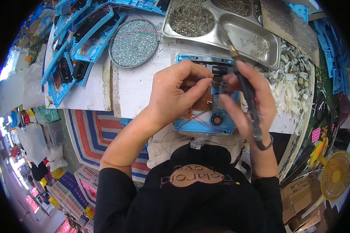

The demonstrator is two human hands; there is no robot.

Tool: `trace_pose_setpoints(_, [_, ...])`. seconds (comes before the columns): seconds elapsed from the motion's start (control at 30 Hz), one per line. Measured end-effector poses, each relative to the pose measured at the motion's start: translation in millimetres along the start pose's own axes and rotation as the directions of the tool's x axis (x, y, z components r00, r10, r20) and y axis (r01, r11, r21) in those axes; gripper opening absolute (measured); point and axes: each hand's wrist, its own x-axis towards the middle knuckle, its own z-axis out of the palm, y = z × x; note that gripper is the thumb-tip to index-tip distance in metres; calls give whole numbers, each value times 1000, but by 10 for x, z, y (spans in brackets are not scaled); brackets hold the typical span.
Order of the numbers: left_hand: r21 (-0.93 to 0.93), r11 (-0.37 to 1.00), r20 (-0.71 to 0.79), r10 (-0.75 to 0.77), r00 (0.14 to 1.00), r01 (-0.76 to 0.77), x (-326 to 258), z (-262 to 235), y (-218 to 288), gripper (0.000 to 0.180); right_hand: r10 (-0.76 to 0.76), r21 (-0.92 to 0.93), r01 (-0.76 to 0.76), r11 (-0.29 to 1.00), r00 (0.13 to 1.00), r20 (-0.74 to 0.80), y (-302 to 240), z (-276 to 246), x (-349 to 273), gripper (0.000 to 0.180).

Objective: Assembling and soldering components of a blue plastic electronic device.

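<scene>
My left hand (182,87) is closed in a pinch on thin wires (215,81) over an opened light-blue plastic housing (181,125). In my right hand (256,89) lies a long black-handled tool (246,87) with a slim metal shaft pointing away from me; motion blurs it, so its exact kind is unclear. The right thumb and fingertips are near the wires, but I cannot tell whether they touch them. Inside the housing are a brown circuit board (203,103), a round black speaker-like part (216,119) and red wires. My hands hide part of the housing.
At the upper left are a round tray of small screws (133,43) and several blue housings (85,50) with wires. A metal tray (276,58) holds small springs and metal parts. White plastic pieces (286,91) are piled at right. A yellow fan (336,174) stands at lower right.
</scene>
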Motion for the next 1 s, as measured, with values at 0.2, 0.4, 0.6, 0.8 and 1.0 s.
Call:
trace_pose_setpoints(0.2, [192, 981, 69, 25, 997, -38, 14, -60, 124, 13, -29, -33, 28, 999, 999, -29, 10, 224, 212, 62])
trace_pose_setpoints(0.4, [170, 985, -6, 19, 1000, -18, -17, -43, 89, 14, -5, -14, 4, 1000, 996, -92, 106, 214, 133, 59])
trace_pose_setpoints(0.6, [457, 832, 52, 327, 943, -314, 14, 4, 68, 15, -44, -49, 38, 998, 991, -126, 121, 208, 60, 61])
trace_pose_setpoints(0.8, [468, 791, 130, 379, 916, -393, -5, 26, 62, 12, -11, -22, 8, 1000, 990, -139, 69, 186, 34, 62])
trace_pose_setpoints(1.0, [225, 974, 99, -7, 995, -16, -27, -27, 150, 9, -96, -70, 94, 993, 995, -28, 80, 126, 107, 63])
